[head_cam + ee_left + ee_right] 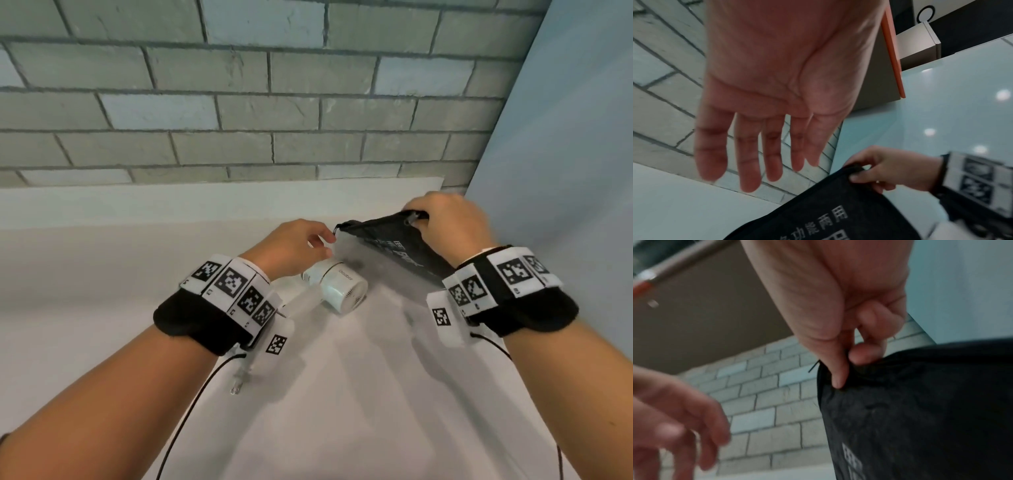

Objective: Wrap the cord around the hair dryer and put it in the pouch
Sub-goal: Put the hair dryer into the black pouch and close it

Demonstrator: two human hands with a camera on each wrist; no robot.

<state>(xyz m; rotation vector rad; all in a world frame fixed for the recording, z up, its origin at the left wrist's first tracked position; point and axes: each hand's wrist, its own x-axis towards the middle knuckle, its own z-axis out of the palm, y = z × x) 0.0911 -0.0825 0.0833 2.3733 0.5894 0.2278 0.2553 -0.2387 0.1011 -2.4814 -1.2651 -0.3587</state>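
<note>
1. The hair dryer (337, 286) lies on its side on the white surface (342, 394), between the two wrists and just below the left hand (294, 247). Its plug (238, 382) lies loose on the surface near the left wrist, so the cord looks not yet wound, though most of it is hidden.
2. The pouch (394, 245) is held up off the surface, just beyond the dryer. The right hand (445, 222) pinches its top edge between thumb and forefinger.
3. The left hand holds nothing: its fingers (748, 162) hang straight and spread, close to the pouch's free corner, and whether they touch it I cannot tell.
4. Handling, as I judge it: the pouch is thin, limp fabric that sags between holds, so it wants a grip at two points of the mouth to stay open. The dryer is a hard, smooth, compact shell, likely light enough for one hand. Take it round the barrel, not by the cord.
5. The head view alone shows the dryer and plug. The left wrist view shows the open palm and the printed characters on the pouch. The right wrist view shows the pinch close up, with the fabric bunched under the thumb (835, 369).
</note>
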